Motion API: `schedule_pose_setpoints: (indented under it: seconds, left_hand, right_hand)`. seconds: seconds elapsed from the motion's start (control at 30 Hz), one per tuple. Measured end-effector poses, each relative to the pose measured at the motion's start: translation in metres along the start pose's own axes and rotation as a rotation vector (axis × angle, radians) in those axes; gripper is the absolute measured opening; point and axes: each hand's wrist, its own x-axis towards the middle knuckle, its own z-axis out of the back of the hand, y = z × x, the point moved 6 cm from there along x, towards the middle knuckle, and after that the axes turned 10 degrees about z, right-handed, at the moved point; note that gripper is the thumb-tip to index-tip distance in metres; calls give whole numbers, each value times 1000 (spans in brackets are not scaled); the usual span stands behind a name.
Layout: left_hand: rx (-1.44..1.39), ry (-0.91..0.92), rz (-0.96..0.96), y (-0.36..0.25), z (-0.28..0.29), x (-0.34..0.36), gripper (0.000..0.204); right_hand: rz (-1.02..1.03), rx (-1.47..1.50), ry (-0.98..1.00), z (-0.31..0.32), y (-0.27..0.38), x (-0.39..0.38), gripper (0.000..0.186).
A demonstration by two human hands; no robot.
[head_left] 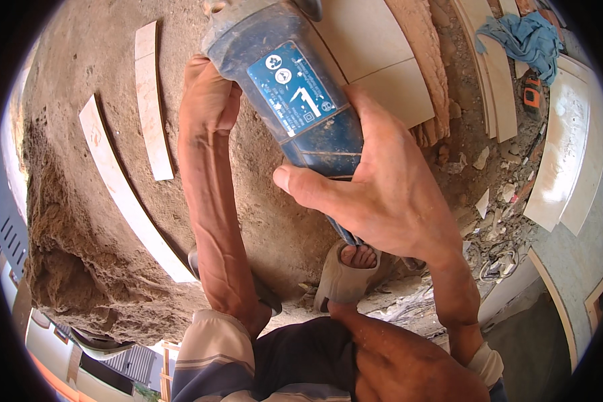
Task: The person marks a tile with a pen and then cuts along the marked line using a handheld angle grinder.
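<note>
A blue angle grinder, dusty and with a printed label on its body, is held between my two hands over the ground. My right hand wraps around its rear end, the thumb lying across the near side. Near its head, my left hand is closed against the side of the tool; the part inside those fingers is hidden. The disc does not show in this view. Just beyond the grinder lie cream floor tiles, partly covered by the tool and my right hand. A cord runs down from the grinder's rear, beside my sandalled foot.
Two narrow cut tile strips lie on the dirt at left. To the right are long tile pieces, a blue cloth, an orange tape measure, larger tiles and broken rubble. A crumbling earth edge drops away at lower left.
</note>
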Motion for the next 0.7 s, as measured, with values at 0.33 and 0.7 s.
schedule_pose_setpoints:
  seconds: [0.33, 0.7]
  left_hand:
    - [17, 11, -6, -3, -5, -1, 19]
    - [14, 17, -39, -3, -4, -4, 25]
  right_hand:
    - [4, 0, 1, 0, -2, -1, 68]
    - [-16, 17, -6, -1, -3, -4, 71]
